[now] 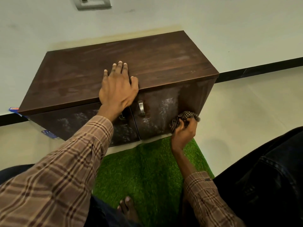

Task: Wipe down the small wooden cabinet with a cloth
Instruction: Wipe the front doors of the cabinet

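Observation:
A small dark wooden cabinet [164, 63] stands against the wall, its top and two front doors smeared with pale dust. My left hand [118, 89] lies flat on the front edge of the top, fingers spread, holding nothing. My right hand [184, 131] is shut on a bunched checkered cloth [183, 117] pressed against the lower right corner of the right door. Two metal handles sit at the door seam; the right handle [141, 108] is in plain view, the left one partly hidden behind my wrist.
A green artificial-grass mat [147, 169] lies on the pale floor in front of the cabinet, with my bare toes [127, 205] on it. My dark-trousered knee [262, 177] fills the right. A switch plate [91, 2] is on the wall; small blue packets [49, 133] lie at the cabinet's left.

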